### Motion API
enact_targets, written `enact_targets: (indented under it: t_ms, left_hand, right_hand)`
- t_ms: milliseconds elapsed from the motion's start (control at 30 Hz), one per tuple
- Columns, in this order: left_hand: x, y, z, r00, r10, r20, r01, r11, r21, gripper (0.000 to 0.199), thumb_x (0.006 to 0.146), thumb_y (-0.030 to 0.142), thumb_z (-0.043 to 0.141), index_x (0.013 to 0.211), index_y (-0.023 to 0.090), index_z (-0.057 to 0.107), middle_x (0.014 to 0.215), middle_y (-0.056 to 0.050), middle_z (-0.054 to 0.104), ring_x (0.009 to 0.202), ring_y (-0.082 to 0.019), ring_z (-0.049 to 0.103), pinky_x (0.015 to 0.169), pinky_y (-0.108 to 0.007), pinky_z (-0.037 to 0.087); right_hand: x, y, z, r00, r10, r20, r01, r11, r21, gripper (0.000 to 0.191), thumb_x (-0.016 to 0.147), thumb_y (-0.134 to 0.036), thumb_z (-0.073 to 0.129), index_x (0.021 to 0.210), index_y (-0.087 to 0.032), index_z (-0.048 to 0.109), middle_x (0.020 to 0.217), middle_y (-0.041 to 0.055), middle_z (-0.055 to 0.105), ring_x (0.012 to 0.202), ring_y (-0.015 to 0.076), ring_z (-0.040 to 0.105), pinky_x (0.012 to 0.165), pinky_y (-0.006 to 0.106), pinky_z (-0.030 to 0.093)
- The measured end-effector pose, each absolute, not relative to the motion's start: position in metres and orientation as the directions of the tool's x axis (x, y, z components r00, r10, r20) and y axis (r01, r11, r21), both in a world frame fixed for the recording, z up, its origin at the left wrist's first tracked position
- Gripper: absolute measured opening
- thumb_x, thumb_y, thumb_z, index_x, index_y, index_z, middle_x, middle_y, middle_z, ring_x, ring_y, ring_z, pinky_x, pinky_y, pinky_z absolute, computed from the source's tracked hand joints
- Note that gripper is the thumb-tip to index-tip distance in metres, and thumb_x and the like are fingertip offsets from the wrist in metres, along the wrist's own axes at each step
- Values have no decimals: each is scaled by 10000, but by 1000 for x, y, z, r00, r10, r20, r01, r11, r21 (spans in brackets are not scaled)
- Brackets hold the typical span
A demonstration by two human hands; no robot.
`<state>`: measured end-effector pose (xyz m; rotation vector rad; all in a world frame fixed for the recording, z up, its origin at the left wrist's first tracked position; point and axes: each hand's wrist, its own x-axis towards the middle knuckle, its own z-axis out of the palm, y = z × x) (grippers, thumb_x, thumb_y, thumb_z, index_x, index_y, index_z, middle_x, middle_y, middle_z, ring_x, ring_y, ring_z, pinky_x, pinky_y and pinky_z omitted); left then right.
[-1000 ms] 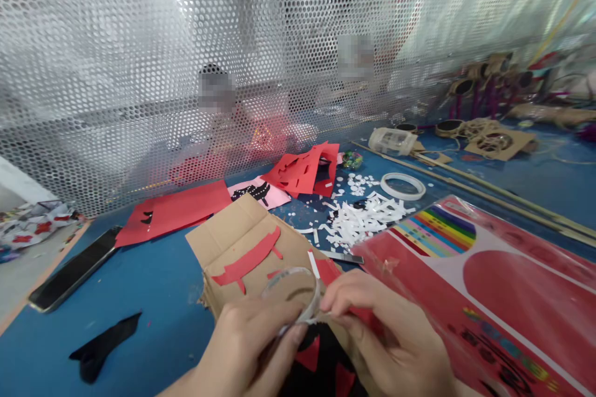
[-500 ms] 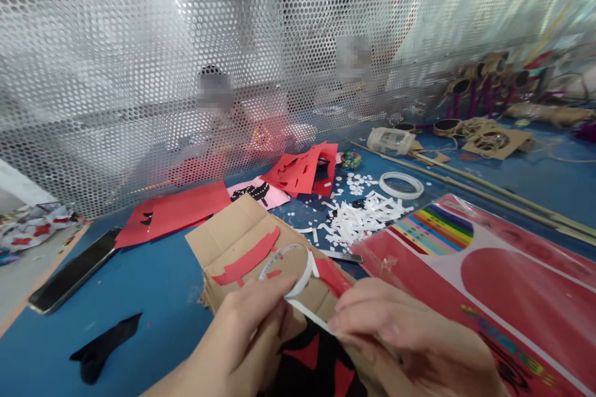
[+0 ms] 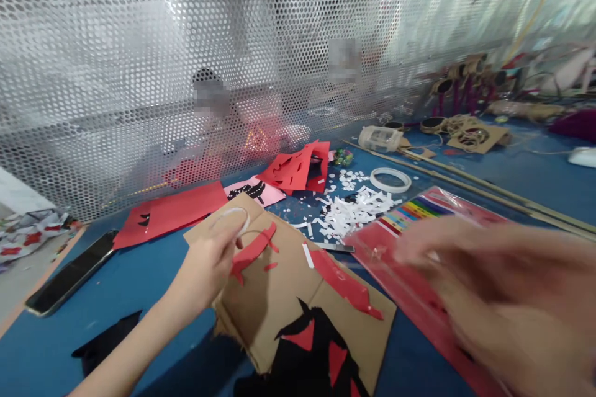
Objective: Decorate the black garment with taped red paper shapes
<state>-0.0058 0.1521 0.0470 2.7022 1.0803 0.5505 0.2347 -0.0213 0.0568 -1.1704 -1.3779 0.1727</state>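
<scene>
In the head view, the left hand [image 3: 212,260] pinches a narrow white tape roll [image 3: 248,218], fingertips closed on the ring's near edge. The roll stands out beyond the fingers, over the far left part of a cardboard sheet [image 3: 279,298]; whether it touches the board, I cannot tell. Just below the grip, a red paper cutout [image 3: 254,253] lies on the cardboard, partly behind the fingers.

The right hand [image 3: 503,285] is well apart from the roll, a blur above a red plastic-wrapped packet [image 3: 372,248]. Its fingers are bent toward the thumb, with a small pale speck near their tips; I cannot tell how far they are closed or whether they hold anything.

Between the hands, a second red cutout [image 3: 344,285] lies on the cardboard, a short white strip [image 3: 308,255] beside its far end. Nearer, a black cutout [image 3: 288,372] with red triangles overlaps the board.
</scene>
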Motion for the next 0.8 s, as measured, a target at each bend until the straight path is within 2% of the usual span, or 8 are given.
enact_targets:
  t_ms: [33,100,167,300,433,533,667,800]
  left_hand:
    - [-6,152,42,693,676,250,627,-737,254,383,815,38,362,1099,157,590,833,-57,620,777,-194,573,723,-325,477]
    - [-6,150,30,731,646,218,624,-763,171,428,713,-32,385,1019,152,622,958,-92,616,932,-242,546,822,-389,445]
    - [-6,146,21,746,633,205,628,-772,100,480,664,-59,385,1049,131,599,1037,-117,594,1008,-272,512,875,-448,410]
    - [0,131,22,763,611,213,623,-782,12,484,739,-22,386,1178,135,513,1078,-132,565,1002,-295,501,863,-508,398]
    - [17,101,30,909,403,110,397,-915,73,322,832,66,436,1107,183,555,1040,-87,588,944,-250,532,845,-427,446]
    - [32,78,26,956,276,99,265,-958,109,386,831,35,428,1180,171,520,1019,-90,607,930,-241,553,812,-398,479]
    - [49,67,16,972,223,79,216,-972,93,534,791,47,472,1310,153,406,1172,-95,574,984,-259,543,834,-409,473]
    - [57,69,13,964,256,71,250,-964,88,473,861,109,415,1329,172,386,1269,-88,524,1068,-270,503,876,-442,420]
  right_hand:
    - [238,-15,60,348,646,679,492,491,-719,159,869,-184,554,968,-293,494,816,-1,567,744,169,584,713,305,517]
    - [245,0,64,283,722,631,492,455,-742,162,851,-189,572,976,-265,503,830,-2,558,762,151,576,715,264,506]
    - [251,9,65,183,819,544,498,400,-769,120,867,-207,533,977,-246,511,854,4,558,787,144,571,712,246,492]
    - [262,13,55,16,933,359,494,305,-814,116,887,-210,452,995,-223,494,882,27,558,817,160,558,704,266,475]
    - [271,12,42,-79,969,235,476,244,-845,129,890,-195,417,998,-223,482,906,21,531,836,153,528,702,260,454]
    - [278,15,37,-131,970,204,471,242,-849,118,879,-189,429,975,-209,495,865,13,526,766,139,520,677,248,448]
    - [280,23,40,-218,957,191,465,275,-842,117,872,-182,441,960,-196,517,874,15,526,770,136,516,692,246,446]
    - [274,36,44,-338,927,161,420,302,-856,199,796,-111,495,975,-195,511,835,-3,514,754,129,530,684,235,463]
